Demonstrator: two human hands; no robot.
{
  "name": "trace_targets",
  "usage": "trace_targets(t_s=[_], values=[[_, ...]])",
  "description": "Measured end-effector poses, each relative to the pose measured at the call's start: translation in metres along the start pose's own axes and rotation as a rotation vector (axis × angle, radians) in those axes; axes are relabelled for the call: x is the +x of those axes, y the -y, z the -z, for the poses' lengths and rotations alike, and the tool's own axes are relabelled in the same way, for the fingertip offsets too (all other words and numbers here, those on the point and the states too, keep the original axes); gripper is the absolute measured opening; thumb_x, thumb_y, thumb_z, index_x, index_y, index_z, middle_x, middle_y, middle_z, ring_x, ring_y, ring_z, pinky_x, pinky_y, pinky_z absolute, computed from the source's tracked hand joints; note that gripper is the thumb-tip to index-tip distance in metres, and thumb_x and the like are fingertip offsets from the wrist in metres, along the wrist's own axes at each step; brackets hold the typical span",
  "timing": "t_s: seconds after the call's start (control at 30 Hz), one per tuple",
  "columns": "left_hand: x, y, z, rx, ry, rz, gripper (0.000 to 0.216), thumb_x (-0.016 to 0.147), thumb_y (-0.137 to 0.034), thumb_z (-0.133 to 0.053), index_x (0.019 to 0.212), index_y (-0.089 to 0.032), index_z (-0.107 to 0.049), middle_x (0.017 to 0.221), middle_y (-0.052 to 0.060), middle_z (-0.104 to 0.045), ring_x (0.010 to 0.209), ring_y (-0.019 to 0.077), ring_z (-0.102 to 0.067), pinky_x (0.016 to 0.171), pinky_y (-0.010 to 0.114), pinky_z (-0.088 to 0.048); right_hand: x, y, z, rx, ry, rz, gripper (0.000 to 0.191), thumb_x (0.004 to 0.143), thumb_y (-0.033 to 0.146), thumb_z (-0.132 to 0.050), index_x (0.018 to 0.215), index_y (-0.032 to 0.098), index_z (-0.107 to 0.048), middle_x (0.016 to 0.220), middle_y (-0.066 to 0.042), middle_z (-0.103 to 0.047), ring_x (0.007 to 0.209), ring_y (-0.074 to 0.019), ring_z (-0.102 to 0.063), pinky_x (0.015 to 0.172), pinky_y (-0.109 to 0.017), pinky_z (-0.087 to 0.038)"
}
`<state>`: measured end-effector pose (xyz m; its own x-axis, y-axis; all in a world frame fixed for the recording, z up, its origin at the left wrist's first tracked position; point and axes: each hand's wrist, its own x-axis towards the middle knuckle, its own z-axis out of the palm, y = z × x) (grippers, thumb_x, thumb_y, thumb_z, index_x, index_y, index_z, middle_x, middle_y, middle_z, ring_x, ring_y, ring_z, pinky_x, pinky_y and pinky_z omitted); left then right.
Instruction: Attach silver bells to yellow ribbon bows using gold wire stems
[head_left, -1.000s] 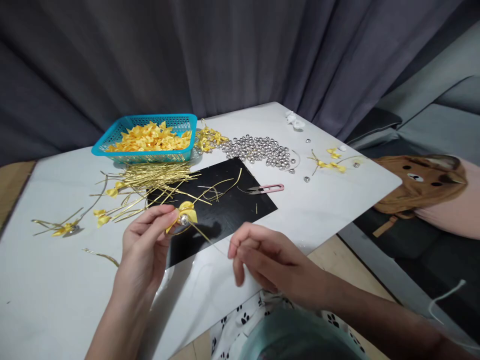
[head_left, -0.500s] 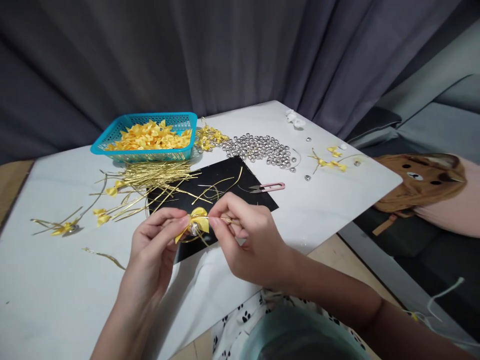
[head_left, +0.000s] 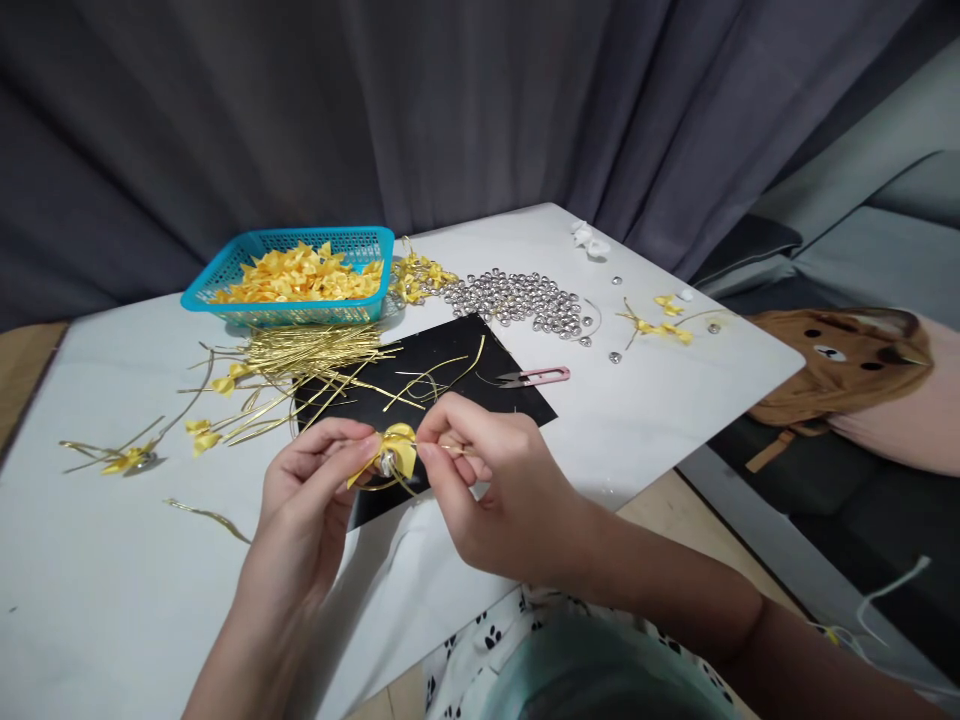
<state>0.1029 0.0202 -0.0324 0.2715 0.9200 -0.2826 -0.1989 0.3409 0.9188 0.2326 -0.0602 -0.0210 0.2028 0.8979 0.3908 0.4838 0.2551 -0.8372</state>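
Between finger and thumb, my left hand (head_left: pixel 319 495) pinches a yellow ribbon bow (head_left: pixel 397 448) by its left side. A silvery bead (head_left: pixel 388 462) sits against the middle of the bow. My right hand (head_left: pixel 487 480) is closed on a thin gold wire (head_left: pixel 442 447) that runs from the bow; its end passes among the fingers. Both hands are above the near part of a black sheet (head_left: pixel 450 350). Pink-handled thread snips (head_left: pixel 534 377) lie beyond my right hand, partly on the sheet.
A turquoise basket (head_left: pixel 289 312) of yellow bows stands at the back left. Before it lies a heap of gold wires (head_left: pixel 315 350). Silvery beads (head_left: pixel 517 300) are spread across the back middle. Finished-looking bow pieces (head_left: pixel 127 458) lie at the left, others at the right (head_left: pixel 660 328).
The bow has tilted slightly and sits a little lower. My right hand has shifted slightly down with the wire; my left hand keeps its pinch.
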Motion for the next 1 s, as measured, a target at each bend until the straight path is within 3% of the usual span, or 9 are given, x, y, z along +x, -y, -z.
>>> trace_targets(t_s=[0.13, 0.37, 0.6, 0.83, 1.0], values=[[0.000, -0.001, -0.001, -0.014, -0.023, -0.004, 0.017, 0.044, -0.015, -0.082, 0.054, -0.018, -0.069, 0.044, -0.006, -0.061, 0.038, 0.0026, -0.054, 0.040, 0.005, -0.043, 0.000, 0.000, -0.001, 0.029, 0.012, -0.033, 0.013, 0.076, 0.005, -0.047, 0.074, 0.018, -0.043, 0.050, 0.010, -0.030, 0.041, -0.0036, -0.029, 0.045, -0.019, -0.025], [0.003, 0.003, 0.004, -0.015, 0.058, -0.016, 0.018, 0.048, -0.019, -0.085, 0.056, -0.019, -0.069, 0.048, -0.005, -0.063, 0.042, 0.0041, -0.058, 0.042, 0.006, -0.046, -0.004, -0.002, -0.009, 0.127, -0.022, -0.130, 0.010, 0.078, 0.008, -0.048, 0.074, 0.017, -0.045, 0.049, 0.011, -0.029, 0.040, -0.0031, -0.027, 0.043, -0.019, -0.023], [0.002, 0.003, 0.005, 0.007, 0.058, -0.125, 0.016, 0.048, -0.014, -0.083, 0.054, -0.019, -0.069, 0.049, -0.005, -0.064, 0.046, 0.0053, -0.061, 0.046, 0.006, -0.048, -0.005, -0.002, -0.010, 0.217, -0.076, -0.183, 0.011, 0.079, 0.009, -0.049, 0.071, 0.016, -0.045, 0.048, 0.011, -0.030, 0.039, -0.0013, -0.026, 0.039, -0.015, -0.021], [0.000, 0.006, 0.005, 0.122, -0.017, -0.328, 0.014, 0.051, -0.014, -0.081, 0.058, -0.021, -0.072, 0.053, -0.005, -0.068, 0.049, 0.0043, -0.060, 0.051, 0.007, -0.048, -0.007, -0.003, -0.005, 0.238, -0.077, -0.078, 0.009, 0.082, 0.010, -0.049, 0.077, 0.016, -0.046, 0.051, 0.010, -0.031, 0.040, -0.0006, -0.025, 0.036, -0.013, -0.018], [-0.004, 0.005, 0.004, 0.194, -0.009, -0.364, 0.014, 0.053, -0.016, -0.081, 0.061, -0.023, -0.072, 0.055, -0.006, -0.069, 0.047, 0.0041, -0.059, 0.047, 0.008, -0.046, -0.003, -0.006, -0.002, 0.156, -0.161, 0.037, 0.006, 0.085, 0.011, -0.049, 0.080, 0.015, -0.049, 0.052, 0.010, -0.035, 0.040, -0.0005, -0.025, 0.038, -0.015, -0.021]])
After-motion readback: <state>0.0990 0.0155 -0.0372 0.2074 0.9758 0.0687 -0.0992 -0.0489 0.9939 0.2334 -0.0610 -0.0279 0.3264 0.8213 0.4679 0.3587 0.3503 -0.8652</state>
